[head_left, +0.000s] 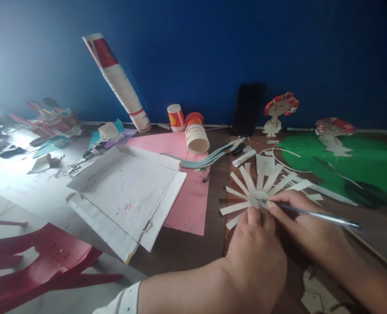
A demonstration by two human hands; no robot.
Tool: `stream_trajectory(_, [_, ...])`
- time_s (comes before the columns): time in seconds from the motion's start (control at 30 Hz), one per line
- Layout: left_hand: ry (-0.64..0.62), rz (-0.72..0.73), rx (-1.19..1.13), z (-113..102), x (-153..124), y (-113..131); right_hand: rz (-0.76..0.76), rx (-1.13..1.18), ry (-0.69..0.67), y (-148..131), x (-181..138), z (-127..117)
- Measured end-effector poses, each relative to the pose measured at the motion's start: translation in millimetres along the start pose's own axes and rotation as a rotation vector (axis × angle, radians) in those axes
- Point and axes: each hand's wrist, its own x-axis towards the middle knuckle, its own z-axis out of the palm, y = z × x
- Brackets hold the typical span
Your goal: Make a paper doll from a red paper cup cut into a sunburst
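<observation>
A paper cup cut into strips [254,197] lies spread flat on the brown table, its white strips fanning out round a small round base. My left hand [257,248] has its fingers curled over the near edge of the base, holding it. In my right hand [306,218] is a pen [314,213], gripped near the tip. The tip touches the base, where a small dark mark shows. Strips on the near side are partly hidden by my hands.
Behind the cut cup lie a glue stick [244,158] and scissors [339,174]. Two paper figures [273,126] stand near the blue wall beside a dark phone [248,109]. Leftward are stacked paper cups [123,91], a white box lid [121,187] and pink paper [193,200].
</observation>
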Motion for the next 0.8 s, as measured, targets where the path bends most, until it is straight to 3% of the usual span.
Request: stream_trajectory(0.8, [0.060, -0.023, -0.001, 1.5, -1.2, 0.8, 0.027, 0.011, -0.017, 2.3, -2.9, -0.8])
